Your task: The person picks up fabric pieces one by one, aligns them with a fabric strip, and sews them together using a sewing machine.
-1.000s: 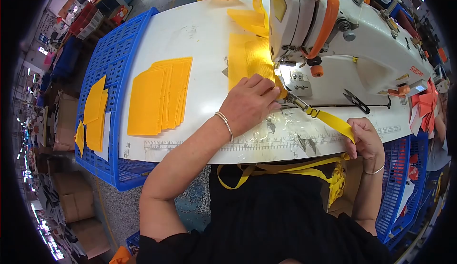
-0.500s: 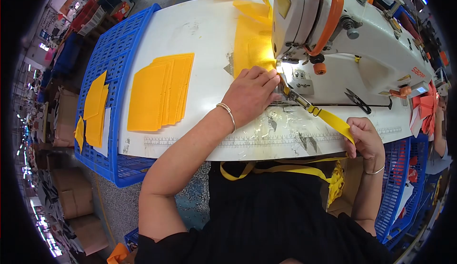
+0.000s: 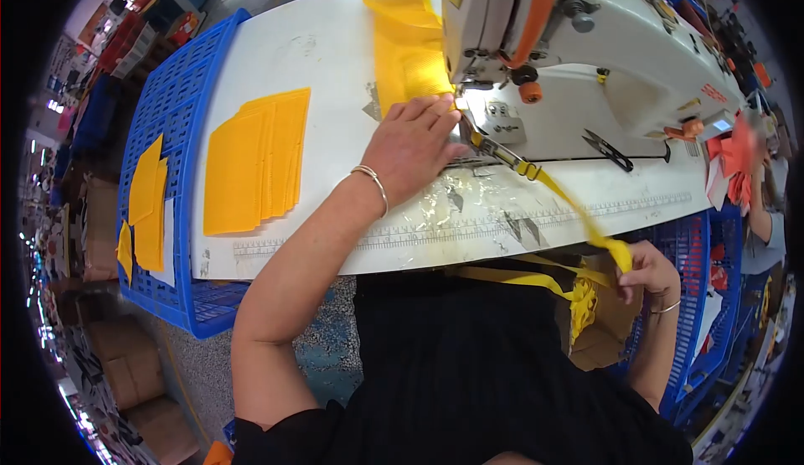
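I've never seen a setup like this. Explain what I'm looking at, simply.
There is no robot here: a person works bare-handed, seen from a camera worn on the head, looking forward and down. The big white machine is a sewing machine. The left hand lies palm down, fingertips at the yellow fabric beside the machine's lit sewing area. The right hand pinches a yellow strap, which runs up to a metal guide. On the white table also lie overlapping yellow pieces and dark snips.

Yellow strap (image 3: 619,254) in the right hand (image 3: 651,272)
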`<state>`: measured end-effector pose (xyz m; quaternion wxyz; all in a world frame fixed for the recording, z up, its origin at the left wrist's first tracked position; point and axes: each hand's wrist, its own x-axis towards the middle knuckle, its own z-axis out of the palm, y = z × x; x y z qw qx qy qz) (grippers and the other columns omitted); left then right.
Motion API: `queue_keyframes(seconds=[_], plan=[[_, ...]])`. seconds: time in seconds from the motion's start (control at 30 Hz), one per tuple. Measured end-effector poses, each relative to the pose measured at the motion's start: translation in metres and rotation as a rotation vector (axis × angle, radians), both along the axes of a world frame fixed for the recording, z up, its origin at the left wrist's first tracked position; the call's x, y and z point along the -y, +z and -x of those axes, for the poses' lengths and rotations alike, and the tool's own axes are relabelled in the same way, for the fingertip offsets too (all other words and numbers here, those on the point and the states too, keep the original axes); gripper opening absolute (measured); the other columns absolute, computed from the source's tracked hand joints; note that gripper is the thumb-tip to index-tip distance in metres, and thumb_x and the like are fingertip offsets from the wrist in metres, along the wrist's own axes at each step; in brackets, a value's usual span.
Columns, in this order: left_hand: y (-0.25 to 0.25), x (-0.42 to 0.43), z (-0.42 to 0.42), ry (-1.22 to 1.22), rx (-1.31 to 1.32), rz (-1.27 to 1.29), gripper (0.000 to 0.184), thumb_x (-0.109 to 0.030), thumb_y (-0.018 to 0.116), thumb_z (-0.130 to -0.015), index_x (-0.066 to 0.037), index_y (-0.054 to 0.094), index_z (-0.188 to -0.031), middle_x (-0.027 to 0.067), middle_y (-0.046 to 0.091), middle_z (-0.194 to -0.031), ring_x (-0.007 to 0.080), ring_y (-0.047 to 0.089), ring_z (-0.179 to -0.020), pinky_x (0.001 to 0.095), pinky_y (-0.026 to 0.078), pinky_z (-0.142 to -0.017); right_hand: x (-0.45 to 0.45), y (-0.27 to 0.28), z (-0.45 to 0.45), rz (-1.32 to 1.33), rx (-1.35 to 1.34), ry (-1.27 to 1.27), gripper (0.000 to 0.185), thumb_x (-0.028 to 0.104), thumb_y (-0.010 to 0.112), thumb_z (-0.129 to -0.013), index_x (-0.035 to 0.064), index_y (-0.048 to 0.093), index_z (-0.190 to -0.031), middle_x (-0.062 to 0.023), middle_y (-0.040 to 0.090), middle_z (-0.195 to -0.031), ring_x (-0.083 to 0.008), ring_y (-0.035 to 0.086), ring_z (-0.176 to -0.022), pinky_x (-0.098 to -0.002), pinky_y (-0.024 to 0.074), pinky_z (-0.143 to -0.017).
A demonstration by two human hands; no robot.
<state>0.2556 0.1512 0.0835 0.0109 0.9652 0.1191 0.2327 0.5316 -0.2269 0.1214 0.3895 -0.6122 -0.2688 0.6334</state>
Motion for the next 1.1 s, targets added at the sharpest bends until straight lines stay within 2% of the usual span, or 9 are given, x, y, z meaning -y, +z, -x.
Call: queue_keyframes(seconds=[0.07, 0.2, 0.3, 0.37, 0.47, 0.57, 0.67, 0.77, 1.1], plan=[[0.0, 0.001, 0.002, -0.006, -0.028, 0.005, 0.044, -0.042, 0.056, -0.099, -0.008, 0.059, -0.127, 0.0076, 0.055, -0.145, 0.0245, 0.05, -0.132, 0.0377, 0.039, -0.107, 0.067, -0.027, -0.014, 0.105, -0.003, -0.037, 0.022, 0.012, 0.079, -0.082, -0.0023, 0.065, -0.09, -0.0126, 0.066, -0.066, -0.0179, 0.061, -0.045, -0.0259, 0.0553, -0.049], [0.03, -0.006, 0.033, -0.034, -0.103, -0.073, 0.051, -0.043, 0.059, -0.097, -0.008, 0.057, -0.134, 0.0065, 0.051, -0.151, 0.0239, 0.047, -0.136, 0.0396, 0.036, -0.113, 0.183, -0.049, 0.04, 0.464, 1.384, 0.014, 0.026, 0.02, 0.083, -0.079, 0.0003, 0.071, -0.092, -0.0082, 0.067, -0.071, -0.0166, 0.059, -0.052, -0.0295, 0.0523, -0.052], [0.095, -0.018, 0.095, 0.08, -0.036, 0.315, 0.043, -0.02, 0.071, -0.091, -0.007, 0.065, -0.131, 0.0067, 0.062, -0.139, 0.0247, 0.058, -0.125, 0.0347, 0.045, -0.108, 0.181, -0.058, 0.035, 0.415, 1.362, -0.012, 0.024, 0.018, 0.081, -0.08, -0.0002, 0.07, -0.091, -0.0083, 0.067, -0.07, -0.0166, 0.058, -0.052, -0.0292, 0.0508, -0.052], [0.109, -0.041, 0.14, 0.216, 0.001, 0.347, 0.04, -0.012, 0.069, -0.092, -0.005, 0.065, -0.131, 0.0092, 0.064, -0.135, 0.0269, 0.061, -0.122, 0.0351, 0.047, -0.108, 0.171, -0.066, 0.029, 0.356, 1.342, -0.049, 0.022, 0.016, 0.079, -0.08, -0.0007, 0.069, -0.091, -0.0084, 0.066, -0.07, -0.0166, 0.057, -0.053, -0.0288, 0.0492, -0.053], [0.075, -0.09, 0.217, 0.398, 0.036, 0.323, 0.035, -0.002, 0.066, -0.09, -0.004, 0.068, -0.125, 0.0108, 0.067, -0.126, 0.0277, 0.064, -0.115, 0.034, 0.048, -0.106, 0.146, -0.071, 0.014, 0.254, 1.331, -0.119, 0.018, 0.013, 0.075, -0.081, -0.0015, 0.068, -0.09, -0.0086, 0.065, -0.07, -0.0167, 0.055, -0.054, -0.0283, 0.0468, -0.053], [0.043, -0.09, 0.231, 0.479, 0.157, 0.545, 0.018, 0.005, 0.065, -0.085, -0.004, 0.066, -0.101, 0.0076, 0.057, -0.099, 0.0226, 0.059, -0.087, 0.0263, 0.05, -0.089, 0.094, -0.05, -0.027, 0.097, 1.396, -0.261, 0.015, 0.01, 0.072, -0.082, -0.0023, 0.067, -0.089, -0.0089, 0.063, -0.069, -0.0168, 0.054, -0.054, -0.0278, 0.0445, -0.054], [0.041, -0.097, 0.231, 0.495, 0.109, 0.599, 0.019, 0.006, 0.067, -0.084, -0.003, 0.063, -0.099, 0.0078, 0.056, -0.101, 0.0215, 0.056, -0.086, 0.0254, 0.048, -0.085, 0.0, 0.02, 0.015, -0.135, 1.296, -0.386, 0.011, 0.006, 0.07, -0.084, -0.0027, 0.067, -0.089, -0.0079, 0.063, -0.068, -0.0157, 0.051, -0.057, -0.0259, 0.0425, -0.058], [0.032, -0.099, 0.229, 0.517, 0.062, 0.397, 0.017, 0.006, 0.067, -0.084, -0.003, 0.062, -0.097, 0.0074, 0.056, -0.101, 0.0215, 0.055, -0.085, 0.0257, 0.049, -0.085, -0.059, 0.064, 0.06, -0.315, 1.242, -0.332, 0.009, 0.006, 0.071, -0.085, -0.0026, 0.068, -0.087, -0.0063, 0.064, -0.068, -0.0142, 0.05, -0.056, -0.0255, 0.0417, -0.056], [0.028, -0.098, 0.215, 0.485, 0.181, 0.424, 0.005, -0.004, 0.066, -0.09, -0.004, 0.062, -0.09, 0.0075, 0.058, -0.086, 0.0207, 0.055, -0.079, 0.0278, 0.048, -0.081, -0.114, 0.051, 0.103, -0.594, 1.121, -0.229, 0.005, 0.003, 0.071, -0.086, -0.0014, 0.068, -0.087, -0.0062, 0.065, -0.081, -0.015, 0.054, -0.067, -0.026, 0.0451, -0.063]])
